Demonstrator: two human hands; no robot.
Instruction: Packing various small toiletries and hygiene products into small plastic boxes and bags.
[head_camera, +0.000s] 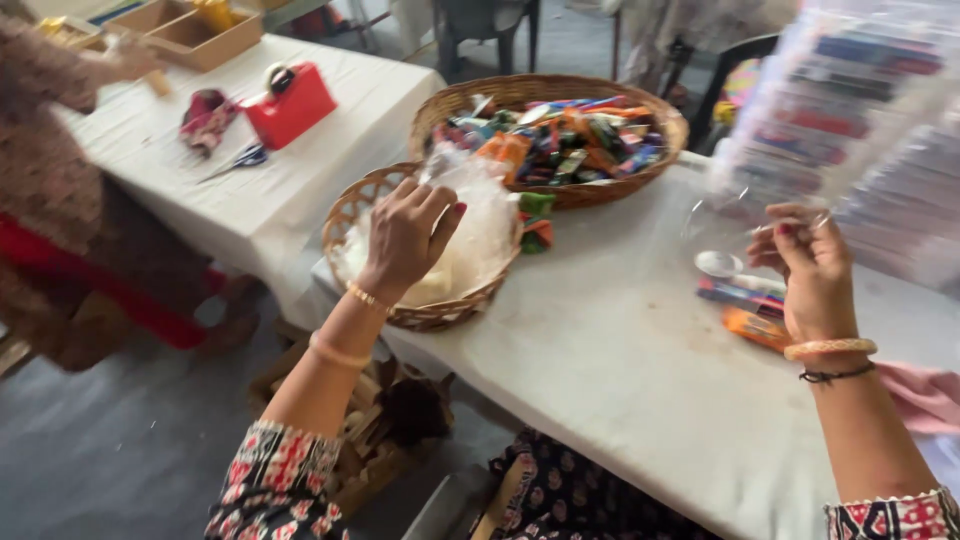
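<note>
A: Head view first. What are the 2 hands doing?

B: The left hand (405, 238) is over the small wicker basket (352, 210), fingers pinched on a clear plastic bag (478, 215) from the pile of clear bags inside. The right hand (812, 270) is raised above the white table (600, 370), fingertips gripping the edge of another clear bag (735, 215) that hangs open below a blurred stack of clear packs with red and blue stripes (860, 110).

A: And the packages?

B: A large wicker basket (655, 165) just behind the small one holds a heap of small wrapped packets (560, 140) in orange, green, blue and red. 2 or 3 flat packets (745, 310), blue and orange, lie on the table beneath the right hand.

A: Further left?

B: On a second white table, a red box (292, 105), scissors (235, 160) and open cardboard trays (190, 35), with another person's sleeve (40, 150) beside them.
</note>
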